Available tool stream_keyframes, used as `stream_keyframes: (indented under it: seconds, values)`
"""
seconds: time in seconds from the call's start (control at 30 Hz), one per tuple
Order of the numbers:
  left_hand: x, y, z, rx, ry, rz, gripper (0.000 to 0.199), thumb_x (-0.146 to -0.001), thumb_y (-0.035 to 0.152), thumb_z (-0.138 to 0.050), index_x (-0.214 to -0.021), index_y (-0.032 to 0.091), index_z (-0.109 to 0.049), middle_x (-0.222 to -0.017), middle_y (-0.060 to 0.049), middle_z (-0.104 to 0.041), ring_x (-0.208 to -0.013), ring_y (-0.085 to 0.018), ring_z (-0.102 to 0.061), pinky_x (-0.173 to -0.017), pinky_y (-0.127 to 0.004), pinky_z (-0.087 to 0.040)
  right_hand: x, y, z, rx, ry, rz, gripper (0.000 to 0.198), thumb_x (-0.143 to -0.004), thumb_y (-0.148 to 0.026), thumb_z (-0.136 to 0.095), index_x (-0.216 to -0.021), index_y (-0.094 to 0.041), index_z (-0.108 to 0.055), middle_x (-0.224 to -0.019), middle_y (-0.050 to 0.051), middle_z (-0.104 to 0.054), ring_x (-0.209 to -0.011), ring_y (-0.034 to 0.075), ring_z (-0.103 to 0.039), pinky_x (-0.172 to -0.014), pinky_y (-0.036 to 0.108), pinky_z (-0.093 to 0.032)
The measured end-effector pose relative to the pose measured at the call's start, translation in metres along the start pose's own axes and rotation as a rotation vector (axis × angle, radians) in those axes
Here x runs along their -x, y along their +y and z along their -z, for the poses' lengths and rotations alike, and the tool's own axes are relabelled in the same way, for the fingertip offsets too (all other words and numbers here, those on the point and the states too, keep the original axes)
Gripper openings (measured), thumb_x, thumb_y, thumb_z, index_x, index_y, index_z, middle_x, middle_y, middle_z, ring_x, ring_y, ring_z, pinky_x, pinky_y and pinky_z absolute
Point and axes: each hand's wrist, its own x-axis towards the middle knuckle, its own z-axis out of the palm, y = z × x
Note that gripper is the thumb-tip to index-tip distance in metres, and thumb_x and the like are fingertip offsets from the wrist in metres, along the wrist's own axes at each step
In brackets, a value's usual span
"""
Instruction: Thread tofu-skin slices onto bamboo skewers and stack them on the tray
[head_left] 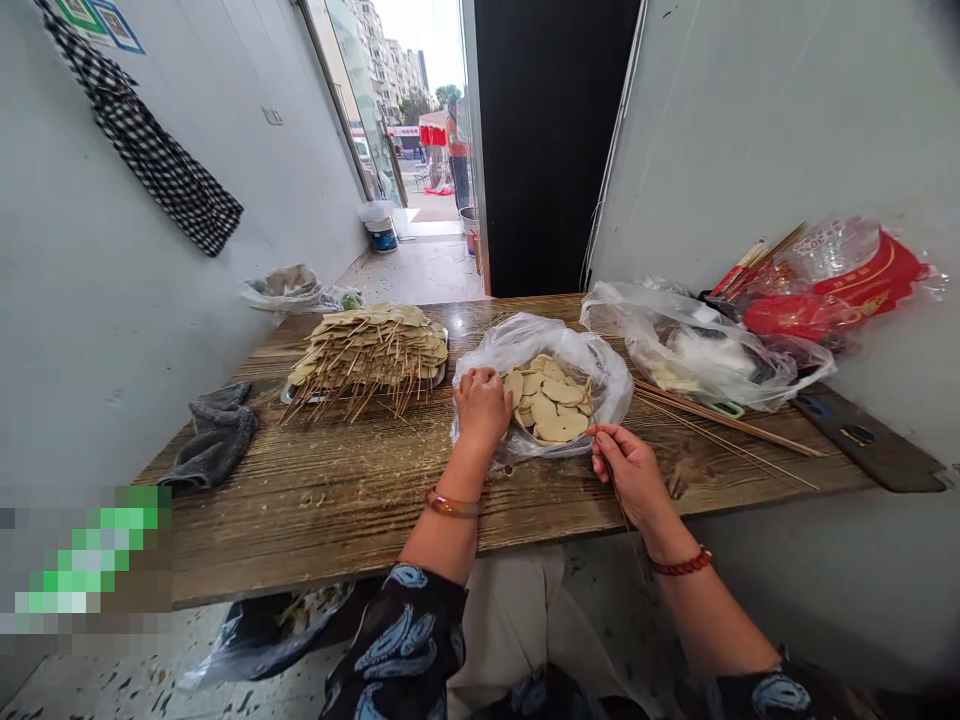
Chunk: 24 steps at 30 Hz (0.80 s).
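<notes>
A clear plastic bag [611, 365], its mouth spread wide, lies on the wooden table with thin, pale tan slices [559, 395] inside that look like potato. My left hand [482, 408] rests at the bag's left rim, its fingers curled onto the plastic beside the slices; the fingertips are partly hidden. At the bag's right front edge, my right hand [626, 465] pinches a thin wooden skewer [616, 490] between thumb and fingers. The skewer stands roughly upright, and its upper end is close to the slices. Left of the bag, a tray [442, 375] bears a tall pile of skewered slices [375, 350].
Loose skewers [735, 425] lie right of the bag, near a phone [862, 440]. Behind them are another plastic bag [705, 350] and red packaging [840, 295]. A grey cloth [217, 435] lies at the table's left. Beyond the table, a doorway opens onto a street.
</notes>
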Motion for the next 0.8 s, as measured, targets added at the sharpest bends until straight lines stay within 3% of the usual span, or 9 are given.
stream_keyframes:
  seconds: [0.17,0.43,0.53,0.63,0.8]
  values:
    - [-0.002,-0.003,-0.003,0.077,-0.025,0.037,0.011,-0.077,0.025,-0.060,-0.084,0.019,-0.067,-0.111,-0.011,-0.062,-0.111,-0.030,-0.046,-0.094,-0.047,-0.036,0.003,-0.003,-0.001,0.028,-0.015,0.012,0.031,-0.081,-0.046,-0.063,-0.094,-0.018,-0.065,-0.063,-0.003,-0.052,-0.049,0.009,-0.047,-0.039,0.019,-0.037]
    - [-0.009,0.000,-0.002,0.330,0.081,0.079,0.005,-0.073,0.016,-0.058,-0.071,0.020,-0.061,-0.096,-0.007,-0.066,-0.099,-0.023,-0.054,-0.091,-0.040,-0.039,0.006,-0.006,-0.005,0.187,0.003,0.070,0.032,-0.082,-0.047,-0.061,-0.091,-0.018,-0.069,-0.061,-0.001,-0.057,-0.053,0.013,-0.050,-0.046,0.022,-0.039]
    - [-0.011,0.000,-0.002,0.616,0.022,0.134,0.004,-0.076,0.021,-0.055,-0.074,0.019,-0.058,-0.079,-0.003,-0.063,-0.077,-0.017,-0.056,-0.075,-0.031,-0.044,0.006,-0.006,-0.005,0.287,0.005,0.139,0.028,-0.082,-0.044,-0.061,-0.088,-0.019,-0.071,-0.075,0.003,-0.065,-0.056,0.013,-0.051,-0.049,0.023,-0.040]
    - [-0.011,0.001,-0.004,0.923,-0.058,0.179,0.011,-0.077,0.029,-0.056,-0.076,0.018,-0.055,-0.064,0.003,-0.054,-0.059,-0.011,-0.048,-0.058,-0.024,-0.038,0.007,-0.006,-0.005,0.380,-0.019,0.199,0.025,-0.084,-0.041,-0.059,-0.087,-0.019,-0.072,-0.081,0.004,-0.067,-0.061,0.014,-0.055,-0.053,0.024,-0.042]
    - [-0.007,0.008,-0.003,1.199,-0.219,0.233,0.019,-0.074,0.032,-0.063,-0.082,0.016,-0.057,-0.061,0.004,-0.052,-0.053,-0.007,-0.043,-0.050,-0.020,-0.030,0.010,-0.010,-0.007,0.496,-0.131,0.303,0.023,-0.088,-0.034,-0.054,-0.095,-0.022,-0.073,-0.090,0.005,-0.071,-0.078,0.019,-0.064,-0.067,0.029,-0.049]
